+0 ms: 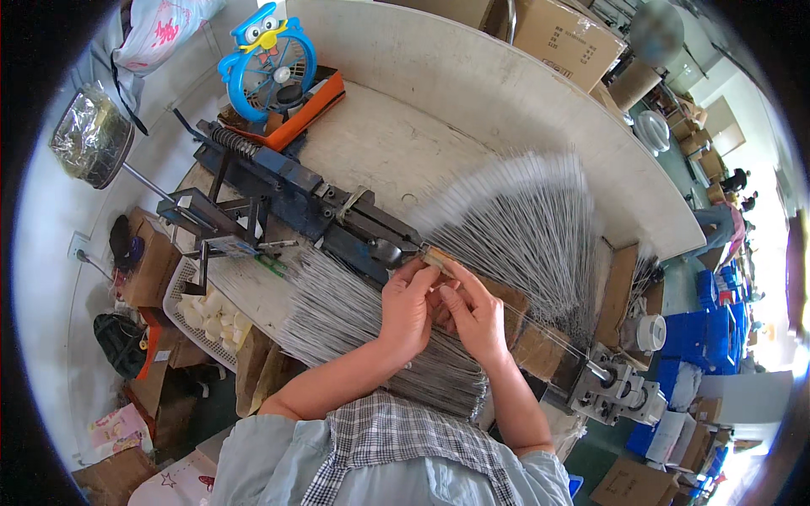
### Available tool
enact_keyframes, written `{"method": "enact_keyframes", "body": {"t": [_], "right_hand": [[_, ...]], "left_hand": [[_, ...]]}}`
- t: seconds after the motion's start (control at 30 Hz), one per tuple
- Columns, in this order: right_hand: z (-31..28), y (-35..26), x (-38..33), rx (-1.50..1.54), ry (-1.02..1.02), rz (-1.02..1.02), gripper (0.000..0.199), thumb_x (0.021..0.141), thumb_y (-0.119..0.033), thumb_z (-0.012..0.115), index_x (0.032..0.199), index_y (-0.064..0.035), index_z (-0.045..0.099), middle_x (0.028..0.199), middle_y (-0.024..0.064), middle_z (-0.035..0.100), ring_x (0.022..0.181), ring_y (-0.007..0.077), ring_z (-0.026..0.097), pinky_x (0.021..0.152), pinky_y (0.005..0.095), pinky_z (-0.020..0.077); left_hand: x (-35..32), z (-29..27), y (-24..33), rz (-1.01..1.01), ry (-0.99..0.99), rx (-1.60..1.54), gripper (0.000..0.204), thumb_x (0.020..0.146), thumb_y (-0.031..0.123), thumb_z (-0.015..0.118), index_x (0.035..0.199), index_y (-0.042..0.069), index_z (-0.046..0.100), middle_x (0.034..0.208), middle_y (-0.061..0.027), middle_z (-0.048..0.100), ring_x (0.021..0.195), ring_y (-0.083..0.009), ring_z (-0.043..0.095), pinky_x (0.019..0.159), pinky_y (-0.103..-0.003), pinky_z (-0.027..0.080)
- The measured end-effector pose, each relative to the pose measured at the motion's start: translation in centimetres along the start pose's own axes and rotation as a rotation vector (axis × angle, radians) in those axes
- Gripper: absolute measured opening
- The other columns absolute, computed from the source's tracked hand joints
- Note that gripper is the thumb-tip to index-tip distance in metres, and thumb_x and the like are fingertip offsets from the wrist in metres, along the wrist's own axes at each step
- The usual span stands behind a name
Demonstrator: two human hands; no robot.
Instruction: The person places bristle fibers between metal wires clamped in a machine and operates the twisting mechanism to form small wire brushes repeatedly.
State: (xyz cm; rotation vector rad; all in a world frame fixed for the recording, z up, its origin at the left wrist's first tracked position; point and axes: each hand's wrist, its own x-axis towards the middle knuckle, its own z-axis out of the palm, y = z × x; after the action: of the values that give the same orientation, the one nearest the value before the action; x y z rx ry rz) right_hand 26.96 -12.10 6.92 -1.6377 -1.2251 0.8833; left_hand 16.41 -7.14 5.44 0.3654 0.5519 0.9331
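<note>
Over the counter (380, 118), the person's left hand (407, 310) and right hand (477, 319) meet at the nose of a dark blue bench machine (308, 202), fingers bunched together; from here I can't tell what, if anything, either grip is clamped on. Thin grey wires (516, 232) fan out beyond the hands, and another sheaf of wires (333, 312) lies on the near side, partly under the forearms

Left hand (407, 314) and right hand (477, 322) close together, fingers curled, at end of dark metal machine (291, 192). Thin grey wires (515, 232) spread across table (380, 126); second bundle (333, 314) lies nearer body. Blue fan (246, 91) stands upper left.
</note>
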Motion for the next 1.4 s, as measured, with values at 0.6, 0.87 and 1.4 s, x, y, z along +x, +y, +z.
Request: {"method": "enact_keyframes", "body": {"t": [0.6, 0.87, 1.4], "right_hand": [[0.0, -0.1, -0.5, 0.005, 0.017, 0.021, 0.035, 0.087, -0.013, 0.056, 0.121, -0.0066, 0.053, 0.081, 0.0089, 0.065, 0.070, 0.0130, 0.062, 0.064, 0.0257, 0.0491], [-0.9, -1.4, -0.8, -0.270, 0.163, -0.221, 0.036, 0.079, -0.012, 0.064, 0.115, -0.0055, 0.057, 0.074, 0.0078, 0.062, 0.064, 0.0168, 0.059, 0.057, 0.0281, 0.0471], [-4.1, -1.7, -2.0, -0.700, 0.346, -0.498, 0.014, 0.070, -0.008, 0.066, 0.084, -0.0077, 0.064, 0.082, 0.0015, 0.062, 0.082, 0.0206, 0.055, 0.072, 0.0332, 0.0425]], "left_hand": [[0.4, 0.2, -0.5, 0.033, 0.037, 0.003, 0.015, 0.088, 0.015, 0.049, 0.096, 0.004, 0.054, 0.082, -0.0038, 0.059, 0.066, -0.0109, 0.056, 0.051, -0.024, 0.043], [0.7, 0.2, -0.9, 0.106, 0.061, 0.038, 0.015, 0.087, 0.009, 0.050, 0.098, 0.000, 0.055, 0.091, -0.0072, 0.059, 0.081, -0.0130, 0.058, 0.070, -0.025, 0.049], [-0.6, 0.2, 0.6, -0.051, 0.030, 0.168, 0.055, 0.095, 0.042, 0.032, 0.128, -0.002, 0.035, 0.121, -0.0151, 0.046, 0.104, -0.0239, 0.050, 0.095, -0.037, 0.039]]}}
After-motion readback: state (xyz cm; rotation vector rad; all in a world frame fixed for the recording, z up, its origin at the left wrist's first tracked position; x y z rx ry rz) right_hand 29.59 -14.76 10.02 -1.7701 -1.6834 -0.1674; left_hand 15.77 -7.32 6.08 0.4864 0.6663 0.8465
